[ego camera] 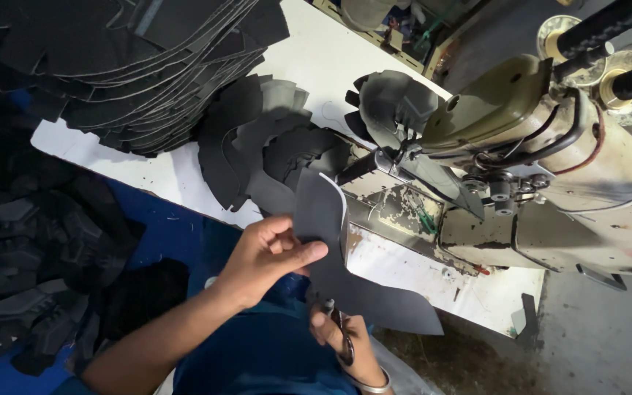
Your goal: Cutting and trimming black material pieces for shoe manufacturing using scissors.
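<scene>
My left hand (268,256) pinches a dark grey curved cut piece of shoe material (330,241), thumb on top, holding it up in front of the sewing machine (550,161). Lower down, my right hand (341,336) grips a small pair of scissors (345,344) just under the same piece's lower edge; a metal bangle sits on that wrist. The piece's wide end fans out to the right, over the edge of the white table (184,179).
A tall stack of black cut pieces (133,66) lies on the table at the upper left. Several sewn pieces (272,146) trail from the machine's needle area. More dark pieces (31,285) are heaped at the lower left. Thread spools (608,36) stand at the upper right.
</scene>
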